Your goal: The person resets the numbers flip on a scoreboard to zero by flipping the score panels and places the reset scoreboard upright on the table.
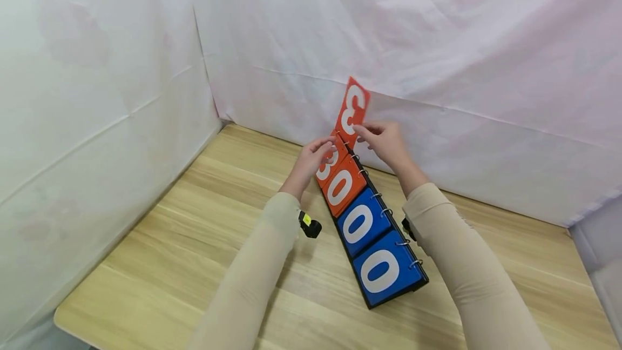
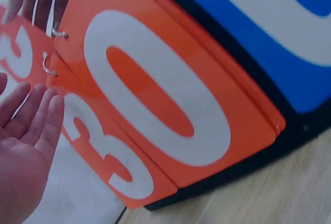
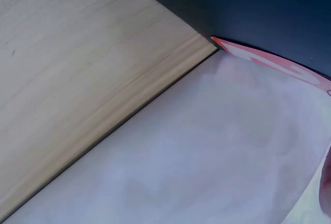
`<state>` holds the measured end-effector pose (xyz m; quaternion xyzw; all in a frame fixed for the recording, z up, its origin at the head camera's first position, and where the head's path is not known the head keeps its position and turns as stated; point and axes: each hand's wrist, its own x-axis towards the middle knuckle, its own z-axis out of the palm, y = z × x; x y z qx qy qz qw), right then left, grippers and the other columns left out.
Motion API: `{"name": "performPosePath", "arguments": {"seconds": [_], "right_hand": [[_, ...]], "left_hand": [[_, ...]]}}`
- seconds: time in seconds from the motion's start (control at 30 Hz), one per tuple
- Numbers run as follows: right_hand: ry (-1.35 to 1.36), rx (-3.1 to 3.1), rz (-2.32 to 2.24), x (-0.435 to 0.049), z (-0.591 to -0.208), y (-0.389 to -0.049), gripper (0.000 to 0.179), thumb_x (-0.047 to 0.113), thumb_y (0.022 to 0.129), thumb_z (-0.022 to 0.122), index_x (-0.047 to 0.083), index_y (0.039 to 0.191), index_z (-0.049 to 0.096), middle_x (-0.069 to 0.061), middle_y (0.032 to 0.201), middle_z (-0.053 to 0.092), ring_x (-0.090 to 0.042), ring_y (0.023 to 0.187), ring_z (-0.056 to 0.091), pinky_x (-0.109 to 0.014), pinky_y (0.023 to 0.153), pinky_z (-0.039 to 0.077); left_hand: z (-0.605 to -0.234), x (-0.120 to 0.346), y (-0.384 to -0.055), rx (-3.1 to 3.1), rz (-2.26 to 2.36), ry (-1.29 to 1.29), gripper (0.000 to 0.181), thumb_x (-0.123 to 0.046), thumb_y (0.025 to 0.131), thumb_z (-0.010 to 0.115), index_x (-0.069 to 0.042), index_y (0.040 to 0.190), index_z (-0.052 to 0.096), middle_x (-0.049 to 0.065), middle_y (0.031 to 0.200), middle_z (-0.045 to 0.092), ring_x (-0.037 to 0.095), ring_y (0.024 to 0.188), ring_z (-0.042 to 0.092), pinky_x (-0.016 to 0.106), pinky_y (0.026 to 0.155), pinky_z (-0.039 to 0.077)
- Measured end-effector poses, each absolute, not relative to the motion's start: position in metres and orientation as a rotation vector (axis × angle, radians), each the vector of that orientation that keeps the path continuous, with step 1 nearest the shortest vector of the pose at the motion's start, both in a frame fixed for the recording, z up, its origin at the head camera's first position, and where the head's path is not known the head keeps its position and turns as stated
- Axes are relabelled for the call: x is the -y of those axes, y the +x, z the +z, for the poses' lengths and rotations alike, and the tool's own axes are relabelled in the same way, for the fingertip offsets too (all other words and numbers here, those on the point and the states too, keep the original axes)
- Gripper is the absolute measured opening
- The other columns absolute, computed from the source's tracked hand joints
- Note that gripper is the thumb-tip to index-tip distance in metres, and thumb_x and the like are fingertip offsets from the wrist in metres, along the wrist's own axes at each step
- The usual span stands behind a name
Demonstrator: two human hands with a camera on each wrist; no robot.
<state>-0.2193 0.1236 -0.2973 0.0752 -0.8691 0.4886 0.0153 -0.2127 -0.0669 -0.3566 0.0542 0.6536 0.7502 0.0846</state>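
Observation:
A flip scoreboard [image 1: 359,196] stands slanted on the table, with numbered cards hung on metal rings along its top edge. At the far end, a red card with a 3 [image 1: 352,112] is raised above the rings. My right hand [image 1: 384,142] pinches that card's edge between thumb and fingers. My left hand [image 1: 311,161] is beside the rings, in front of another red 3 card [image 2: 111,149], partly hiding it in the head view. Its fingers [image 2: 44,118] are extended, palm showing. Nearer come a red 0 card [image 2: 155,89] and two blue 0 cards [image 1: 359,224].
The wooden table [image 1: 209,204] ends at a white cloth [image 1: 437,69] hanging behind it. In the right wrist view, a red card [image 3: 274,63] hangs at the scoreboard's dark back panel [image 3: 248,12]. A black wrist camera [image 1: 310,226] sits by the left sleeve.

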Motion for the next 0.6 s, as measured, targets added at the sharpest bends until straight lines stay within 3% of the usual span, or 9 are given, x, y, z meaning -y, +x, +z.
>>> {"name": "performPosePath", "arguments": {"seconds": [0.2,0.37,0.43,0.6], "right_hand": [[0.536,2.888,1.517,-0.125,-0.306,-0.22,0.047,0.039,0.093,0.053,0.007,0.127,0.056,-0.012,0.122,0.057,-0.026,0.112,0.05,-0.046,0.095,0.041],[0.655,2.889,1.537,-0.128,-0.313,-0.219,0.039,0.029,0.097,0.05,0.009,0.129,0.054,-0.014,0.129,0.052,-0.029,0.121,0.045,-0.048,0.099,0.037],[0.673,2.888,1.525,-0.129,-0.315,-0.219,0.037,0.027,0.097,0.049,0.011,0.13,0.054,-0.014,0.131,0.051,-0.03,0.122,0.045,-0.049,0.099,0.037],[0.64,2.937,1.458,-0.129,-0.316,-0.217,0.036,0.026,0.098,0.046,0.016,0.133,0.052,-0.013,0.136,0.047,-0.03,0.123,0.043,-0.05,0.097,0.039]], "left_hand": [[-0.353,0.073,-0.213,-1.743,2.425,0.187,0.05,-0.04,0.1,0.034,-0.006,0.136,0.042,0.013,0.129,0.052,0.03,0.115,0.05,0.047,0.093,0.044],[-0.346,0.096,-0.214,-1.45,2.688,-0.002,0.066,-0.058,0.095,0.026,-0.009,0.139,0.031,0.021,0.125,0.053,0.037,0.112,0.052,0.053,0.091,0.043],[-0.344,0.105,-0.214,-1.403,2.716,-0.067,0.069,-0.063,0.092,0.026,-0.009,0.135,0.034,0.019,0.113,0.057,0.034,0.102,0.059,0.053,0.087,0.046],[-0.348,0.124,-0.212,-1.437,2.632,-0.164,0.062,-0.058,0.093,0.034,-0.008,0.129,0.044,0.009,0.103,0.057,0.017,0.084,0.06,0.035,0.07,0.055]]}}
